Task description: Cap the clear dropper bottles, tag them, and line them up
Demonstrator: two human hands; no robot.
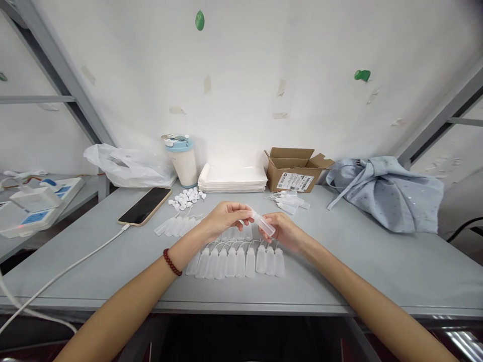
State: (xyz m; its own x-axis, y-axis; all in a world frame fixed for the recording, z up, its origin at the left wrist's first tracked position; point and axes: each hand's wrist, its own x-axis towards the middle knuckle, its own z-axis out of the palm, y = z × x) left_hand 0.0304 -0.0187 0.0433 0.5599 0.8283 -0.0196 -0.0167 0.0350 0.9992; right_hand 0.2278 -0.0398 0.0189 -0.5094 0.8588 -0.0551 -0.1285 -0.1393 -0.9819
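Observation:
Above the middle of the grey table, a small translucent plastic bottle [265, 225] hangs tilted between my hands. My left hand [231, 216] pinches its narrow top end between thumb and fingers. Around the lower body, the fingers of my right hand [282, 230] are closed. Beneath my hands lies a row of similar bottles [231, 262], thin white strands showing at their tops. Another group of bottles [174, 226] rests left of my left hand, partly covered by the forearm. Small white caps [187, 198] form a loose pile farther back.
More bottles [289, 202] lie before an open cardboard box [294, 171]. A stack of white sheets [233, 179] and a lidded cup [184, 163] stand along the wall. Left are a plugged-in phone [145, 206] and a plastic bag [130, 166]; right, a blue-grey cloth bag [392, 196].

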